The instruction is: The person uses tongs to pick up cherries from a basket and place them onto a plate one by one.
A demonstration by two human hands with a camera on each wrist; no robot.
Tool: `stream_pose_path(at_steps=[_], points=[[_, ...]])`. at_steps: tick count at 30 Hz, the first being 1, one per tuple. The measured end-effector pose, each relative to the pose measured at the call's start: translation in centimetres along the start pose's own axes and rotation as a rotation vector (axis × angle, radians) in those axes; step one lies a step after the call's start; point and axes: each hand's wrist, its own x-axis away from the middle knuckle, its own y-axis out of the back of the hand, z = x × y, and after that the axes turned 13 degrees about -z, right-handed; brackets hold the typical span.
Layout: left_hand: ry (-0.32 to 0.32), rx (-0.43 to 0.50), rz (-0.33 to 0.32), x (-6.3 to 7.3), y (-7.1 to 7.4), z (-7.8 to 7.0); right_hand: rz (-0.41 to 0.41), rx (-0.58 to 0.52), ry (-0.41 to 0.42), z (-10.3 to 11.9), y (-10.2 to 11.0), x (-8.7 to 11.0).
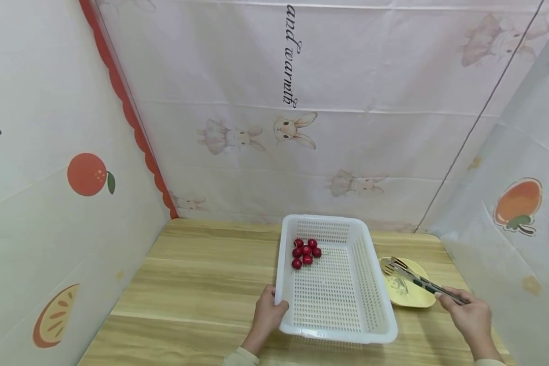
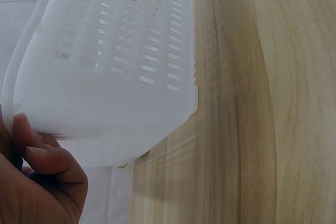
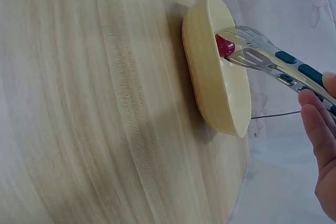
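Note:
My left hand (image 1: 269,312) grips the near left rim of a white perforated plastic basket (image 1: 329,302), thumb over the edge. Red cherries (image 1: 306,250), several of them, lie grouped toward the basket's far left. In my right hand (image 1: 470,311) is a pair of metal food tongs (image 1: 416,280) with dark green grips, slanting down to the left. The tongs' slotted tips reach into a yellow bowl (image 3: 205,66) right of the basket. In the right wrist view a red cherry (image 3: 226,46) sits at those tips, inside the bowl's rim.
The work surface is a wood-grain table (image 1: 201,284). Printed cloth walls enclose it: a back wall (image 1: 238,198) with rabbits, a left wall (image 1: 41,229) and a right wall (image 1: 498,264) with fruit pictures. The basket's far end stands close to the back wall.

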Motion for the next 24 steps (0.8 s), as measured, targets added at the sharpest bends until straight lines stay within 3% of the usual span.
stream_pose_path(at_steps=[10, 17, 24], points=[[-0.016, -0.007, -0.005, 0.3, 0.0, 0.1, 0.003, 0.012, -0.033, 0.8, 0.9, 0.3], [-0.011, -0.001, -0.006, 0.1, 0.0, 0.3, -0.098, 0.001, -0.034, 2.5, 1.1, -0.4], [-0.005, 0.021, 0.003, 0.2, 0.0, 0.2, -0.128, 0.014, -0.069, 3.6, 1.1, -1.0]])
